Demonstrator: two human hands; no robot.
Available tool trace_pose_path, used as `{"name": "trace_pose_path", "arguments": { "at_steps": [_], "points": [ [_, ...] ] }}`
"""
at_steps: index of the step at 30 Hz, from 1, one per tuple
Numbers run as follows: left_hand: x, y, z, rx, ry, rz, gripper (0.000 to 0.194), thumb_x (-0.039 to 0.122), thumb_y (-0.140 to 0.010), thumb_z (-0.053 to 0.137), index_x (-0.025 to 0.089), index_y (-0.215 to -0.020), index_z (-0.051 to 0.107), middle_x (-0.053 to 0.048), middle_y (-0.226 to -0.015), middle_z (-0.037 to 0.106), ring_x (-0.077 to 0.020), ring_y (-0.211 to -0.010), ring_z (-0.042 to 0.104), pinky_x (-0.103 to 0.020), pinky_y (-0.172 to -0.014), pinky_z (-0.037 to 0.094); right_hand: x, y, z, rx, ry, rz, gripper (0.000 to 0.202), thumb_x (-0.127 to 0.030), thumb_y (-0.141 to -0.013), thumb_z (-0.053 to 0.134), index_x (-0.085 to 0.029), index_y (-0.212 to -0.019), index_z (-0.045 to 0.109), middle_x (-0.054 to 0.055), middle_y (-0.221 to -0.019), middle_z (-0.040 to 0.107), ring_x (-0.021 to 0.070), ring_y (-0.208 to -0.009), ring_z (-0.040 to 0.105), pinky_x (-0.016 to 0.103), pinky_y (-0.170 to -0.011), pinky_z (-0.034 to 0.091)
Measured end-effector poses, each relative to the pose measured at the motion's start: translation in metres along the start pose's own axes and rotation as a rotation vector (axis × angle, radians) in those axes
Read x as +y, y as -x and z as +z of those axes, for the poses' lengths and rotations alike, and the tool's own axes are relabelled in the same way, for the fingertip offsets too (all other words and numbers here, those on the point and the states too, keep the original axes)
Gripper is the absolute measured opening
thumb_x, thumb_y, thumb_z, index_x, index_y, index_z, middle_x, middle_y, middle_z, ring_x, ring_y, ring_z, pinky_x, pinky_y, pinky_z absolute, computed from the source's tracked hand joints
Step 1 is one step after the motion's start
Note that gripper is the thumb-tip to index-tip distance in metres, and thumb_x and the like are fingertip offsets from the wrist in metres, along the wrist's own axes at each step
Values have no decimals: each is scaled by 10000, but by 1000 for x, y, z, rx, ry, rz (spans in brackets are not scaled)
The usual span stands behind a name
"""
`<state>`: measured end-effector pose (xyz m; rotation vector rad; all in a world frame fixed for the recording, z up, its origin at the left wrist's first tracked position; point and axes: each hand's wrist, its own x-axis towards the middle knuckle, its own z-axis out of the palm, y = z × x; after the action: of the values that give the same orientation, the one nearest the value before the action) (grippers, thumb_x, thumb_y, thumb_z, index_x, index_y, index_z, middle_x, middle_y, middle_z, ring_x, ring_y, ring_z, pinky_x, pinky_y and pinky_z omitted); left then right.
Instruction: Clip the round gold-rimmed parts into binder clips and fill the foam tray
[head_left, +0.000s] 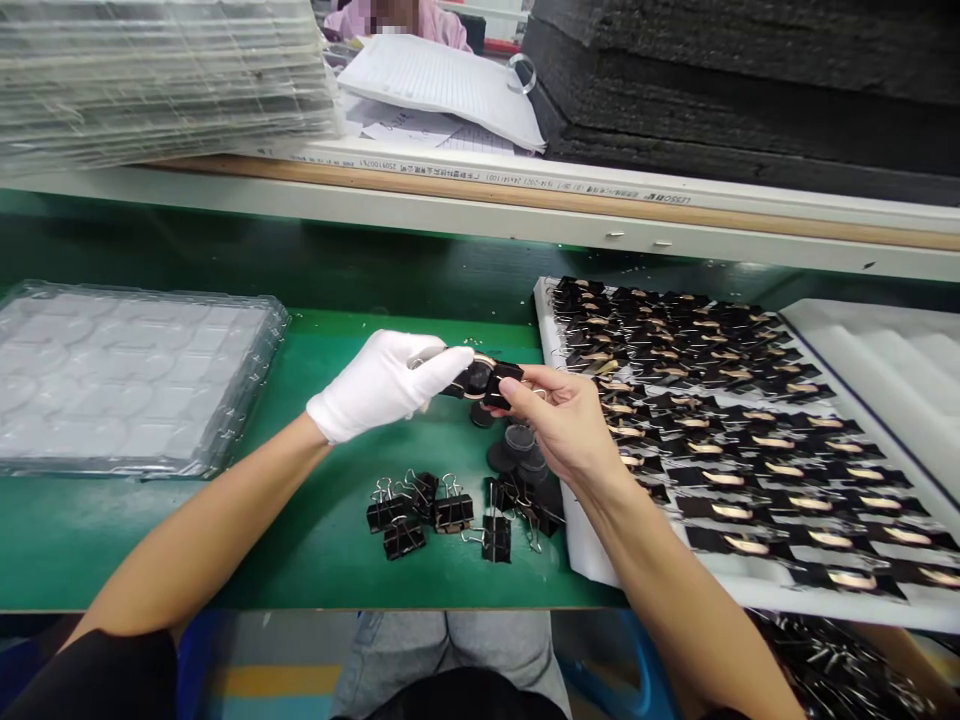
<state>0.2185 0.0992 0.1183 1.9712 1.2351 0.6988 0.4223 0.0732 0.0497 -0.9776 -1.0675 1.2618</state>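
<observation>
My left hand (386, 385), in a white glove, is closed on a round black part with a gold-coloured rim (478, 377). Bare fingers of my right hand (566, 415) pinch a black binder clip (504, 382) at the right side of that part. More black shows at its left side, mostly covered by the glove. Below my hands, several loose binder clips (454, 512) lie on the green table (315, 560). Dark round discs (517, 447) are heaped just under my right hand, partly hidden by it.
On the right, a white foam tray (592, 550) bears rows of clipped gold-rimmed parts (724, 480). A clear plastic tray (135, 375) lies at left. Above runs a shelf (450, 190) with stacked clear trays (165, 80) and black foam sheets (750, 90). A person (442, 25) sits beyond.
</observation>
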Motion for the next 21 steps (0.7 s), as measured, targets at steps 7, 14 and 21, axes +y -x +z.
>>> {"name": "trace_pose_path", "arguments": {
  "at_steps": [7,14,21],
  "points": [
    [-3,-2,-12,-146,-77,-29,554,665,-979,469,174,-831,677,12,-619,649,-127,-541,612,-239,-554,467,-2,-2,-4,-11,27,40,398,-475,-659,942,-175,-880,804,58,-807,791,187,-653,737,330,-635,641],
    [5,14,-29,-223,-493,294,369,524,-984,581,181,-1066,691,5,-933,692,-136,-818,607,-272,-750,457,-24,34,0,-74,290,-335,286,-373,-808,842,-190,-1016,770,32,-933,793,171,-807,748,319,-788,647],
    [38,55,26,-177,-781,552,320,557,-967,628,253,-961,727,-22,-835,660,-187,-762,578,-359,-734,394,7,160,-33,405,873,-797,506,-224,-947,670,-252,-1439,554,121,-1278,685,276,-1152,686,481,-990,599]
  ]
}}
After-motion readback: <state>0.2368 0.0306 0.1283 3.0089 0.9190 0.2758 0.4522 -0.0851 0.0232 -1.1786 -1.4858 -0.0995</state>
